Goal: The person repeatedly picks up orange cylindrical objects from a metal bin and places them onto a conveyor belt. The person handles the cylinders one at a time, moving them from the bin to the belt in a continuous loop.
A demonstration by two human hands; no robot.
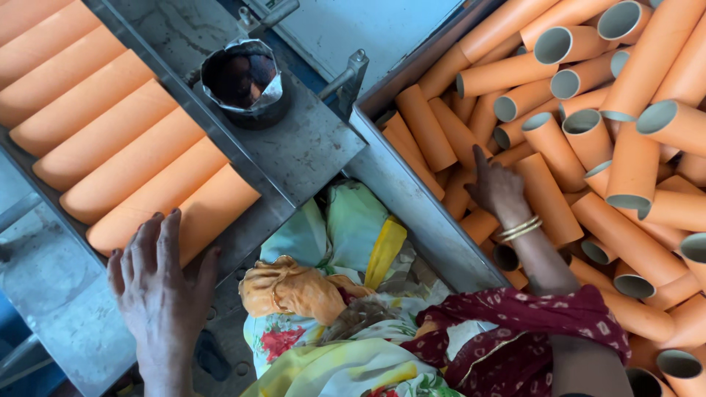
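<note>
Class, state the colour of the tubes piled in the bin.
Orange tubes, pale inside their open ends; seen in the head view.

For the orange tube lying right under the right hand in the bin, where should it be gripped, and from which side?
Probably around its mid-length, from above. The orange tube lies flat on the pile in the metal bin, its round side facing up and bare, while neighbours crowd its ends. The right hand already rests beside it, fingers spread.
</note>
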